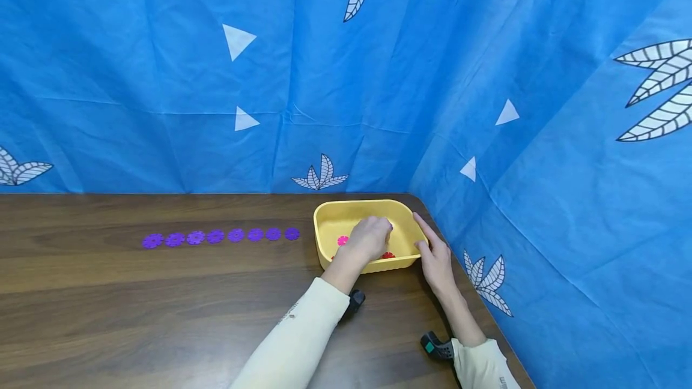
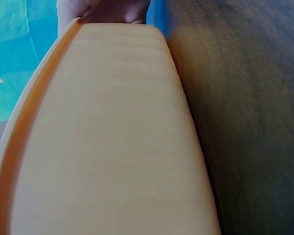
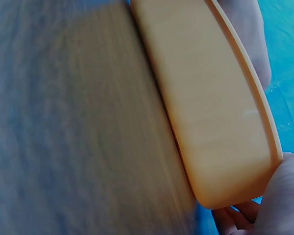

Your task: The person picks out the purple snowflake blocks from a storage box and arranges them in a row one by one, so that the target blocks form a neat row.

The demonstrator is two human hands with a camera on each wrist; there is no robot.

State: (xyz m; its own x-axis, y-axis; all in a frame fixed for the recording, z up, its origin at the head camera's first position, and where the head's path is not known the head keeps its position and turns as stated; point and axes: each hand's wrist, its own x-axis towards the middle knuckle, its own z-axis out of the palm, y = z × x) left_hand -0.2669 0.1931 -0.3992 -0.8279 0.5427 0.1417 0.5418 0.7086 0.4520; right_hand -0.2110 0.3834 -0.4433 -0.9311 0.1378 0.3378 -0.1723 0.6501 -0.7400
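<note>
In the head view my left hand (image 1: pixel 369 238) reaches down into a yellow plastic bin (image 1: pixel 327 212) with its fingers bent. A sliver of a purple snowflake disc (image 1: pixel 390 226) shows right beside those fingers; whether they pinch it is hidden. On the bin's floor, a pink disc (image 1: pixel 343 240) lies left of the hand and a red disc (image 1: pixel 388 255) near the front wall. My right hand (image 1: pixel 435 257) holds the bin's right end, thumb at the rim and fingers along the outside. The right wrist view shows its fingers (image 3: pixel 230 220) behind that end.
Several purple discs (image 1: pixel 215 236) lie in a row on the brown wooden table (image 1: pixel 162 311), left of the bin. A blue patterned cloth (image 1: pixel 178 77) hangs behind the table and along its right edge. Black wrist devices (image 1: pixel 437 346) sit at both sleeves.
</note>
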